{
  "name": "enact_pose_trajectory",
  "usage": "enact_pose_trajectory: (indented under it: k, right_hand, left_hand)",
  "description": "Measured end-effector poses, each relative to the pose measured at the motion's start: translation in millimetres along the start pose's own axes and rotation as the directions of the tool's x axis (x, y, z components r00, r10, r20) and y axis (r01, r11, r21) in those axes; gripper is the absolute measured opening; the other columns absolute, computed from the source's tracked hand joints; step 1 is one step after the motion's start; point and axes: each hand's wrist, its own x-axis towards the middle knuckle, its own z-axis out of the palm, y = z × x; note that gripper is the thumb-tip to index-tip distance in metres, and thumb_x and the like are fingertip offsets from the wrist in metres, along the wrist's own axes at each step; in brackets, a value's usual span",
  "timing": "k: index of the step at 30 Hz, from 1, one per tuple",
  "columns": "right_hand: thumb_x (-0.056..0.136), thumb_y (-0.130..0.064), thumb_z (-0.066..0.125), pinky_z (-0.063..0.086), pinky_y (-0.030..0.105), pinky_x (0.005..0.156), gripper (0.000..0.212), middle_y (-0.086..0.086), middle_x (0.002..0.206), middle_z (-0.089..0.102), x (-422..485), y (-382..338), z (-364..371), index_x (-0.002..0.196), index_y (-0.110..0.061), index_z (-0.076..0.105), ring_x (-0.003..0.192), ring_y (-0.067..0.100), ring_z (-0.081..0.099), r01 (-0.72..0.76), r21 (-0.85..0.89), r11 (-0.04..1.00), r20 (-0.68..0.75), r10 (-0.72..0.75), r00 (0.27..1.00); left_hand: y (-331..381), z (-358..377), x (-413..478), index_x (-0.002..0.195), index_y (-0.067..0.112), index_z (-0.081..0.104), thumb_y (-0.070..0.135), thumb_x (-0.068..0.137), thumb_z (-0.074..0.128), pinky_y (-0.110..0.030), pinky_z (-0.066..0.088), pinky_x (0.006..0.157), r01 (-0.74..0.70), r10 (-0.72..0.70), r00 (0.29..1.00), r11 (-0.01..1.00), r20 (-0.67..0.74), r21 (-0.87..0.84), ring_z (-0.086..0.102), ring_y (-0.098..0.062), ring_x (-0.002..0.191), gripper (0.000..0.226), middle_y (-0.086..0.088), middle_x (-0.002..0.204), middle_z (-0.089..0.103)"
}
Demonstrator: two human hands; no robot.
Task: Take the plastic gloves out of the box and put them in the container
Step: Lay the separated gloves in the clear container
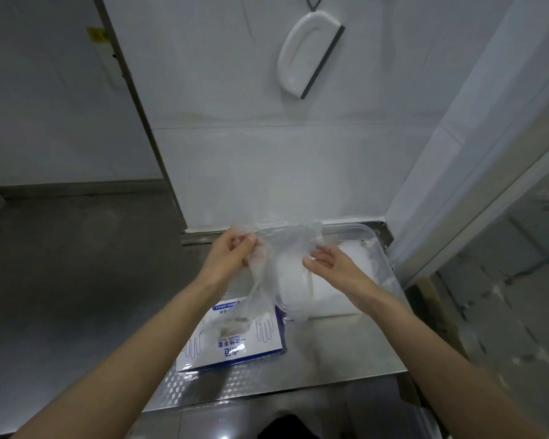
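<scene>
A clear plastic glove (282,242) is stretched between my two hands above the steel table. My left hand (232,253) pinches its left end with thumb and fingers. My right hand (327,263) pinches the right side, over the container. A loose tail of the glove hangs down toward the white and blue glove box (235,337), which lies flat at the table's front left. The clear plastic container (371,245) stands at the back right with a white stack of gloves inside it.
The small steel table (339,350) fills a corner between a white tiled wall and a glass panel on the right. A white squeegee (308,55) hangs on the wall above. A grey floor lies to the left.
</scene>
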Motion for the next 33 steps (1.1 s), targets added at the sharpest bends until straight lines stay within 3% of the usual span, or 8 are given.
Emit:
enact_pose_trajectory:
  k: [3,7,11,15,21,25,28,33]
  right_hand:
    - [0.09,-0.029,0.061,0.037,0.016,0.09,0.056,-0.007,0.13,0.048,2.5,3.1,1.0,0.138,-0.014,0.037,0.119,0.007,0.046,-0.014,0.063,0.998,0.072,0.01,0.997]
    - [0.09,-0.02,0.062,0.042,0.011,0.081,0.021,-0.006,0.099,0.07,8.0,-5.1,-0.4,0.108,-0.009,0.062,0.093,0.001,0.064,0.078,0.151,0.985,0.033,-0.084,0.996]
    - [0.09,-0.004,0.06,0.051,0.018,0.074,0.007,0.001,0.077,0.067,12.2,-9.8,-12.1,0.093,0.001,0.057,0.072,0.011,0.068,0.128,0.174,0.976,0.112,-0.149,0.983]
    - [0.088,0.001,0.06,0.052,0.018,0.066,0.013,0.003,0.075,0.067,13.3,-15.5,-25.3,0.078,-0.002,0.053,0.061,0.009,0.066,0.129,0.044,0.991,0.216,-0.136,0.967]
    - [0.088,-0.008,0.063,0.054,0.02,0.071,0.007,0.0,0.076,0.068,26.6,-17.3,-44.9,0.09,-0.001,0.064,0.066,0.01,0.065,0.12,-0.132,0.984,0.323,-0.072,0.944]
    - [0.09,-0.016,0.062,0.051,0.018,0.074,0.012,-0.003,0.073,0.067,35.9,-17.6,-71.7,0.082,-0.008,0.063,0.066,0.004,0.066,0.091,-0.2,0.975,0.205,-0.049,0.978]
    - [0.089,-0.014,0.062,0.054,0.028,0.078,0.014,-0.002,0.065,0.062,46.8,-15.9,-81.0,0.076,-0.01,0.058,0.064,0.006,0.067,0.11,-0.08,0.991,0.068,-0.105,0.992]
    - [0.088,-0.009,0.064,0.048,0.02,0.048,0.012,0.003,0.062,0.054,64.7,-5.4,-74.8,0.082,-0.003,0.055,0.042,0.002,0.054,0.166,-0.097,0.981,-0.22,-0.184,0.958]
  left_hand:
    - [-0.5,6.8,-2.5,0.113,-0.007,0.056,0.012,0.098,0.045,-0.024,0.056,0.069,0.109,-0.095,0.988,0.988,0.123,-0.111,0.069,-0.016,0.079,0.026,-0.007,0.098,0.069]
    - [-3.2,5.0,-6.9,0.117,-0.008,0.057,0.013,0.093,0.054,-0.026,0.056,0.072,0.213,-0.185,0.948,0.973,0.257,-0.085,0.069,-0.019,0.082,0.033,-0.012,0.103,0.069]
    - [-1.0,-14.0,-1.3,0.116,0.008,0.064,0.044,0.068,0.077,-0.035,0.054,0.083,0.278,-0.211,0.876,0.956,0.433,-0.097,0.066,-0.028,0.101,0.062,-0.014,0.114,0.067]
    - [8.3,-15.8,12.6,0.124,0.017,0.061,0.068,0.064,0.069,-0.036,0.049,0.092,0.304,-0.281,0.833,0.952,0.477,0.03,0.062,-0.025,0.109,0.079,-0.01,0.12,0.066]
    - [5.7,30.3,19.8,0.092,0.003,0.065,0.017,0.092,0.057,-0.028,0.056,0.071,0.237,-0.245,0.95,0.969,0.195,0.067,0.065,-0.012,0.062,0.016,-0.008,0.078,0.065]
    - [3.2,53.8,32.2,0.089,0.001,0.056,0.008,0.099,0.044,-0.02,0.054,0.051,0.173,-0.177,0.977,0.984,-0.119,-0.042,0.054,-0.016,0.055,0.017,-0.007,0.066,0.052]
    - [-2.5,67.7,40.8,0.092,0.003,0.054,0.005,0.101,0.035,-0.02,0.051,0.044,0.127,-0.12,0.971,0.992,-0.207,0.019,0.049,-0.018,0.053,0.021,-0.008,0.065,0.049]
    - [-24.2,77.7,52.5,0.093,0.006,0.047,0.004,0.101,0.031,-0.019,0.042,0.036,0.1,-0.066,0.977,0.982,-0.204,0.161,0.046,-0.015,0.051,0.019,-0.008,0.074,0.048]
